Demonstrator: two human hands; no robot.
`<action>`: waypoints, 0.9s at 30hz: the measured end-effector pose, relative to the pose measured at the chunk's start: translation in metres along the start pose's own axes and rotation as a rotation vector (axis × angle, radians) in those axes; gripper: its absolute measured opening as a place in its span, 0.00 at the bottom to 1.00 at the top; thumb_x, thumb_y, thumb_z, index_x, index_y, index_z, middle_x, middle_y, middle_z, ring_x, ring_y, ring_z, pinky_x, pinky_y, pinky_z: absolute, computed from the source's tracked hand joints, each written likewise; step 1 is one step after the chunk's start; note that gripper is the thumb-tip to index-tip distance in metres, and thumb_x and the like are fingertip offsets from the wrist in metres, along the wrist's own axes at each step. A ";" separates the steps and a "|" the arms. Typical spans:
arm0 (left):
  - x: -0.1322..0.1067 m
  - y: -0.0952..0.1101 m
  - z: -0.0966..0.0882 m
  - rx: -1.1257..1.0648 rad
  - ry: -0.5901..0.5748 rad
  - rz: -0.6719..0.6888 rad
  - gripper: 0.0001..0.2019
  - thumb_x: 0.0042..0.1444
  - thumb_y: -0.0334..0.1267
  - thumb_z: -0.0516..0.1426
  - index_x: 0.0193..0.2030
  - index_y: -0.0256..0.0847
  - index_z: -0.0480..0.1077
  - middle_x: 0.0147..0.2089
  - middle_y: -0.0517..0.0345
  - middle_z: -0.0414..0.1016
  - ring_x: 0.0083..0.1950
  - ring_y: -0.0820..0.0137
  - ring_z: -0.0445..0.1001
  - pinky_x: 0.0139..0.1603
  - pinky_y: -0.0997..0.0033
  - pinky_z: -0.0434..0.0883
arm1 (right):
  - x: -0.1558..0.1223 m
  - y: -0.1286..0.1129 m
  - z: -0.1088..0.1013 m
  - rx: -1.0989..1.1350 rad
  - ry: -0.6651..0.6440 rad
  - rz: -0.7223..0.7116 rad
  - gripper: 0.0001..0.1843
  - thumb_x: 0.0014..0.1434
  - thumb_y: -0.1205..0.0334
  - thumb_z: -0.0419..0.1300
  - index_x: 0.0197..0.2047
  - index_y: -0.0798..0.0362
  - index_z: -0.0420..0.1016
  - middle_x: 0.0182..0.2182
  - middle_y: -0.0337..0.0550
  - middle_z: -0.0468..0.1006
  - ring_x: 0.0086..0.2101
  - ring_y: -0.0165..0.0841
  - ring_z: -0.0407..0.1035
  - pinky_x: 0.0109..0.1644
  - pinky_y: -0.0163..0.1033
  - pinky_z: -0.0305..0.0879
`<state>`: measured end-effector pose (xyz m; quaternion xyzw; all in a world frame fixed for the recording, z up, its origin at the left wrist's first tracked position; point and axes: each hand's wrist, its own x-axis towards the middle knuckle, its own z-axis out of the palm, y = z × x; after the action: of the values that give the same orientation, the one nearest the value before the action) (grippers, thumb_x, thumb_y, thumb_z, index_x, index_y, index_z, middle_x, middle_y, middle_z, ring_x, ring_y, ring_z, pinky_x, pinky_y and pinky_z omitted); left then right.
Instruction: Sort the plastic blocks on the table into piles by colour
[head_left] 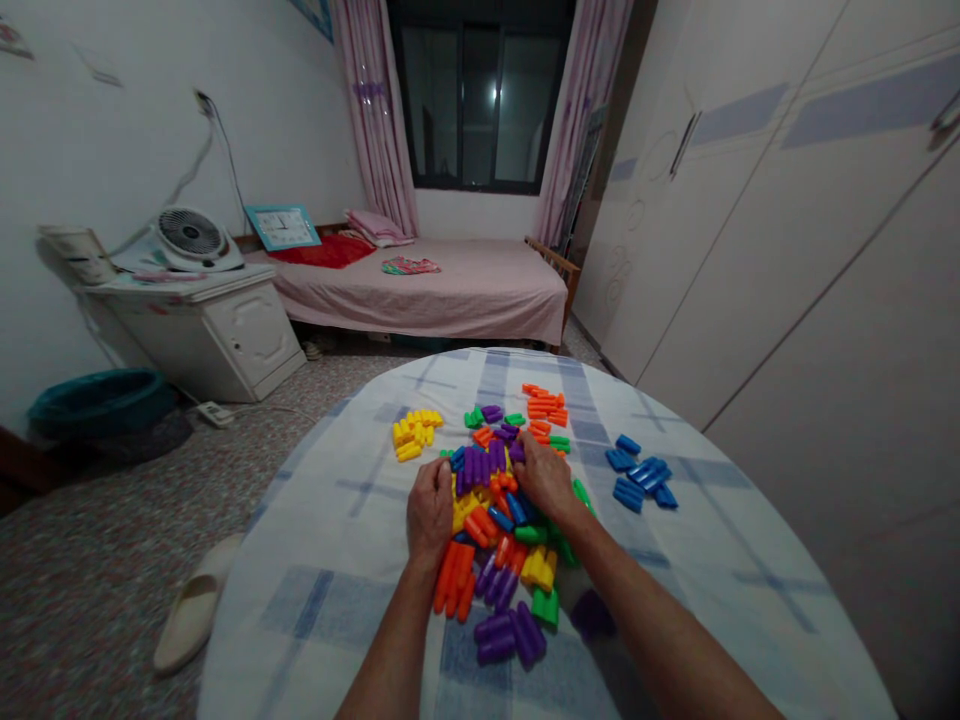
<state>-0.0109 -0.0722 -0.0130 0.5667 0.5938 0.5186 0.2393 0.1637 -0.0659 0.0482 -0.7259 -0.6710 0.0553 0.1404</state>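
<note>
A heap of glossy plastic blocks [480,525] in orange, yellow, purple, blue and green lies in the middle of the table, many joined side by side in short rows. My left hand [430,505] is closed at the heap's left side, at the end of a row of purple blocks [480,467]; its fingertips are partly hidden. On the right, my right hand [543,478] pinches a purple block [517,452] near that row. Closer to me lie orange blocks [454,580] and purple blocks [529,635].
Yellow blocks [415,434] form a group at the left, orange blocks [547,405] at the back, blue blocks [643,473] at the right. A checked cloth [322,610] covers the round table. Beyond stand a bed [480,290], a cabinet [251,330] and a wardrobe [757,230].
</note>
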 end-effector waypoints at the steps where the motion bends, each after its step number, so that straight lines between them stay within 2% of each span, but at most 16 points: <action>1: 0.000 -0.001 0.000 -0.003 0.002 -0.001 0.18 0.60 0.46 0.46 0.44 0.39 0.71 0.44 0.51 0.75 0.47 0.65 0.72 0.50 0.65 0.67 | 0.002 0.002 0.001 0.018 0.000 0.014 0.16 0.54 0.68 0.51 0.47 0.53 0.65 0.36 0.47 0.77 0.36 0.36 0.70 0.34 0.35 0.54; 6: 0.001 -0.003 0.002 -0.004 0.005 0.006 0.18 0.60 0.46 0.46 0.45 0.40 0.71 0.45 0.51 0.75 0.47 0.65 0.72 0.50 0.65 0.68 | 0.005 0.021 -0.006 0.285 0.031 0.023 0.12 0.51 0.67 0.52 0.42 0.53 0.66 0.32 0.41 0.75 0.33 0.33 0.68 0.34 0.33 0.57; 10: 0.002 -0.002 0.001 0.017 0.001 0.002 0.18 0.60 0.46 0.45 0.45 0.39 0.71 0.45 0.50 0.75 0.47 0.64 0.72 0.50 0.64 0.67 | -0.030 0.051 -0.032 0.470 0.138 -0.065 0.10 0.53 0.61 0.52 0.40 0.51 0.65 0.28 0.37 0.72 0.28 0.32 0.67 0.33 0.35 0.59; 13: 0.001 -0.001 0.001 0.021 -0.006 0.003 0.19 0.60 0.47 0.45 0.45 0.39 0.71 0.45 0.49 0.74 0.48 0.64 0.72 0.51 0.63 0.67 | -0.077 0.076 -0.045 0.434 0.181 -0.196 0.12 0.55 0.62 0.51 0.43 0.52 0.65 0.34 0.42 0.74 0.33 0.34 0.69 0.38 0.37 0.63; 17: 0.002 -0.002 0.000 0.025 -0.009 -0.004 0.20 0.60 0.47 0.45 0.46 0.38 0.71 0.45 0.49 0.74 0.48 0.63 0.72 0.51 0.63 0.67 | -0.128 0.102 -0.040 0.221 0.204 -0.264 0.14 0.52 0.67 0.51 0.43 0.51 0.68 0.38 0.45 0.75 0.36 0.36 0.69 0.41 0.40 0.64; 21: 0.003 -0.003 0.000 0.036 -0.013 0.004 0.21 0.60 0.48 0.45 0.46 0.37 0.71 0.46 0.48 0.74 0.49 0.63 0.71 0.52 0.63 0.66 | -0.150 0.111 -0.033 0.112 0.123 -0.325 0.14 0.51 0.69 0.51 0.41 0.53 0.70 0.37 0.48 0.75 0.37 0.38 0.69 0.42 0.43 0.65; 24: 0.003 -0.003 -0.001 0.032 -0.013 -0.001 0.21 0.59 0.48 0.45 0.46 0.37 0.71 0.46 0.48 0.74 0.49 0.63 0.71 0.52 0.64 0.66 | -0.158 0.112 -0.032 0.170 0.063 -0.372 0.21 0.51 0.69 0.51 0.49 0.53 0.69 0.47 0.51 0.72 0.47 0.39 0.66 0.51 0.46 0.63; 27: 0.004 -0.003 0.000 0.029 -0.003 -0.009 0.20 0.59 0.48 0.46 0.46 0.38 0.71 0.47 0.48 0.74 0.50 0.63 0.71 0.53 0.63 0.66 | -0.162 0.110 -0.028 0.235 0.037 -0.306 0.28 0.54 0.63 0.53 0.59 0.49 0.61 0.58 0.50 0.64 0.55 0.41 0.60 0.57 0.48 0.59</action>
<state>-0.0137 -0.0682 -0.0148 0.5682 0.6035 0.5080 0.2342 0.2615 -0.2363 0.0264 -0.5947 -0.7599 0.0979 0.2436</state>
